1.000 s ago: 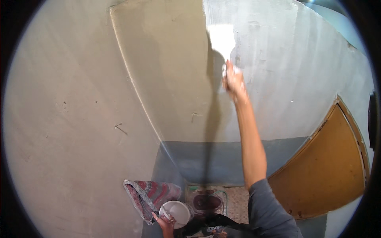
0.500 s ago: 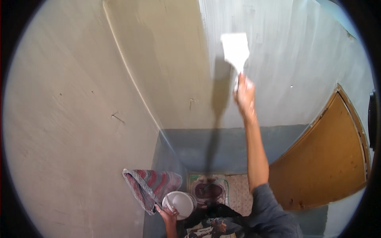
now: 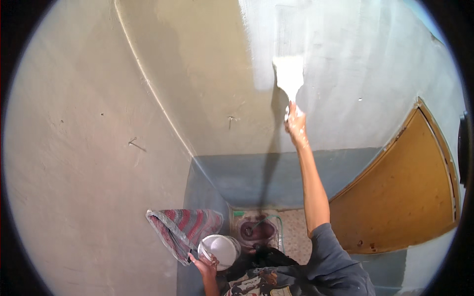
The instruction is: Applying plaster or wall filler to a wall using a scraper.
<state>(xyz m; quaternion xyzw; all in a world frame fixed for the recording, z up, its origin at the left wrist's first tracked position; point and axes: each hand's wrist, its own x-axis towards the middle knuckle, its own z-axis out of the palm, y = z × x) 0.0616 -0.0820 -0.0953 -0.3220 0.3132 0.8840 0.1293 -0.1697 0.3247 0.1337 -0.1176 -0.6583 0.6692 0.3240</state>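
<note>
Two tones are shown on the facing plaster wall [image 3: 197, 130]: a streaky whitish stretch [image 3: 340, 74] at right, judged coated; a plain tan stretch [image 3: 207, 74] at left, judged uncoated, remaining. A wide, flat, white-coated brush [image 3: 290, 71] is held up at the whitish side, near the border, handle clamped by the right hand's [image 3: 296, 124] closed fingers. Low down, a round white bucket [image 3: 224, 245] is gripped at the rim by the left hand [image 3: 205, 267]; its fill cannot be told.
</note>
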